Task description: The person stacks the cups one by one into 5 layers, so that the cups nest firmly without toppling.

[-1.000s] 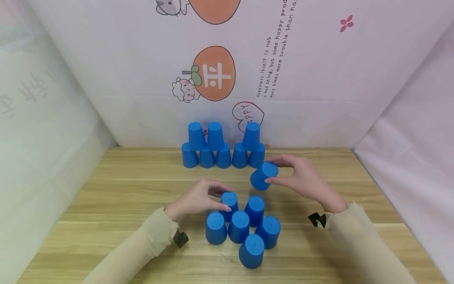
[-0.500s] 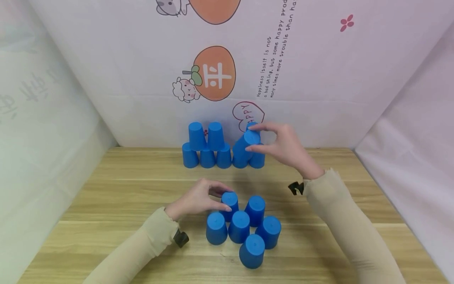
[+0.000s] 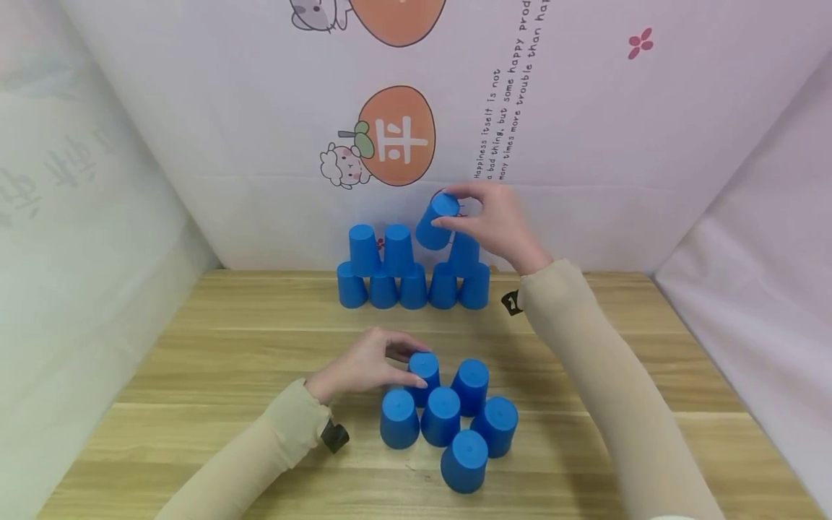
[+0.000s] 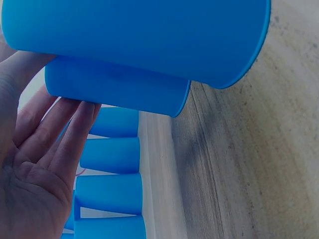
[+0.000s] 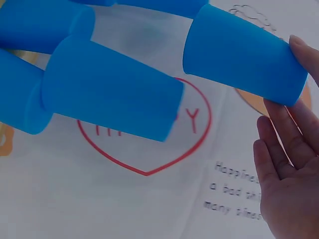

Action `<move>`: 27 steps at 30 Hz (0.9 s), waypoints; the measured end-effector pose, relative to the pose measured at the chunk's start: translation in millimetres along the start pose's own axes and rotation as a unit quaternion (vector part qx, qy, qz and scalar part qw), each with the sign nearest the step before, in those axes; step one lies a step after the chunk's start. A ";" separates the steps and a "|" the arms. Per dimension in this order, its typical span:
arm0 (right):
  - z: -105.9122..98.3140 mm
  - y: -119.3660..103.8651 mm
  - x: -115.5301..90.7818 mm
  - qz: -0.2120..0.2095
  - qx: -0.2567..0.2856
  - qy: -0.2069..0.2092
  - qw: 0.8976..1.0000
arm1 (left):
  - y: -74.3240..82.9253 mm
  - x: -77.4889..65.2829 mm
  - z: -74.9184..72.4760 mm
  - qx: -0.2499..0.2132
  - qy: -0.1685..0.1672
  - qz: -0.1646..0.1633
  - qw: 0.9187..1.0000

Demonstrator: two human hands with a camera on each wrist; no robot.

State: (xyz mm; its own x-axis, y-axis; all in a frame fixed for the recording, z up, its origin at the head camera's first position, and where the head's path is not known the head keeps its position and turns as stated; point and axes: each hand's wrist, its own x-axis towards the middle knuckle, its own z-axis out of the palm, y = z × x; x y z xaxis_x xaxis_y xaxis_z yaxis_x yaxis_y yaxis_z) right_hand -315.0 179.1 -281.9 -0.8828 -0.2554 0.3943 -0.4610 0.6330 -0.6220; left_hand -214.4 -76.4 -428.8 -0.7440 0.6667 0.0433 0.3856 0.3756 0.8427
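An upside-down blue cup point(image 3: 434, 225) is pinched near its base by my right hand point(image 3: 497, 220), tilted and raised above the gap in the upper row at the back. In the right wrist view, the held cup point(image 5: 241, 55) hangs beside an upper-row cup point(image 5: 114, 89). My left hand point(image 3: 367, 365) has thumb and fingers around another upside-down cup point(image 3: 424, 368) in the front group, which stands on the table. A nearer cup point(image 4: 139, 35) covers part of that gripped cup point(image 4: 114, 84) in the left wrist view.
Along the back wall, a bottom row of several blue cups point(image 3: 383, 290) carries two cups point(image 3: 399, 249) at left and one cup point(image 3: 465, 254) at right. Several more inverted cups point(image 3: 442, 417) stand close together on the wooden table point(image 3: 260, 347) near my left hand.
My right hand has carried its cup from above the table's middle up and leftward to the back stack's upper row. My left hand has stayed around its cup.
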 end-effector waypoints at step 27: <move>48.3 30.9 13.9 0.048 -0.047 -0.094 0.993 | -1.0 -0.2 0.1 -0.006 0.002 0.000 1.000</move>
State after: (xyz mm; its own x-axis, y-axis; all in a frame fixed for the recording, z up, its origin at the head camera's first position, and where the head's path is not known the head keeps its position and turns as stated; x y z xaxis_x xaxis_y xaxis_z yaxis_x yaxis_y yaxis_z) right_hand -345.9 159.8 -328.3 -0.9273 -0.3180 0.1973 -0.3718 0.7237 -0.5814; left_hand -214.5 -76.9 -429.7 -0.7465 0.6638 0.0455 0.3794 0.3684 0.8487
